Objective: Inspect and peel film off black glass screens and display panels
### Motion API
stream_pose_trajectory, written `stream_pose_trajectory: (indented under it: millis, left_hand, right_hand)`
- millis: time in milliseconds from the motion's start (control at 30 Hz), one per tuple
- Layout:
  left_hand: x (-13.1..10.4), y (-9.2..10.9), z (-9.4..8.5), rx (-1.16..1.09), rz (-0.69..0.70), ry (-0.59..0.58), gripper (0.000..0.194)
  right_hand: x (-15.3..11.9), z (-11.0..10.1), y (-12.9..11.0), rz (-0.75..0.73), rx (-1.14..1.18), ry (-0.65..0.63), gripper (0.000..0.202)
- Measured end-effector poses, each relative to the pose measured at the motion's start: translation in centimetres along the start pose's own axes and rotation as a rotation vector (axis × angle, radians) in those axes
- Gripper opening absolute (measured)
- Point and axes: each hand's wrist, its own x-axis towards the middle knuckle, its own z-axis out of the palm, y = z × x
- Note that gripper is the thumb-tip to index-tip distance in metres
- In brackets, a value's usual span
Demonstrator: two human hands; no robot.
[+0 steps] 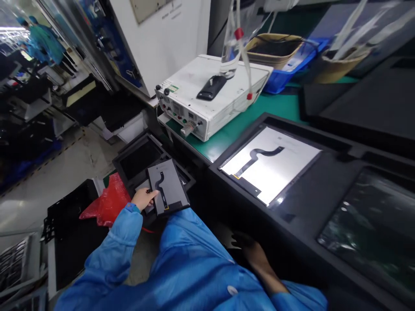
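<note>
My left hand (145,199) grips the left edge of a display panel (171,179), its thumb on the grey back and its other fingers partly hidden. A dark ribbon cable curves across that panel. Beneath and behind it sits a black tray (139,157). In the shadow under the bench edge, my right hand (249,248) hangs low near my lap; its fingers look dark, apart and without anything between them. A second display panel (275,155), silver-backed with a similar ribbon cable, lies in a black foam tray (267,119) on the bench.
A white control box (214,95) with knobs stands on the green bench mat (282,106). Behind are a blue bin (275,80) and a tan basket (275,56). Red bubble wrap (112,201) lies at left. Clear film (369,224) covers the right tray. Co-workers (45,41) stand far off.
</note>
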Motion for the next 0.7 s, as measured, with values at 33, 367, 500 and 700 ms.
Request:
stream_pose_trajectory:
  millis: [33, 367, 500, 700]
  left_hand:
    - [-0.2, 0.0, 0.1, -0.058, -0.013, 0.01, 0.024]
    - [-3.0, 0.8, 0.8, -0.441, -0.102, 0.074, 0.023]
    - [-3.7, 1.1, 1.5, -0.523, -0.098, 0.063, 0.015]
    - [-3.8, 0.6, 2.0, -0.543, -0.093, 0.049, 0.019]
  right_hand:
    - [-0.1, -0.2, 0.2, -0.003, 0.007, 0.003, 0.037]
    - [-0.7, -0.4, 1.2, -0.023, 0.136, 0.012, 0.031]
    - [-0.4, -0.3, 1.4, -0.031, 0.148, 0.018, 0.031]
    - [0.1, -0.2, 1.7, -0.02, 0.163, 0.017, 0.034]
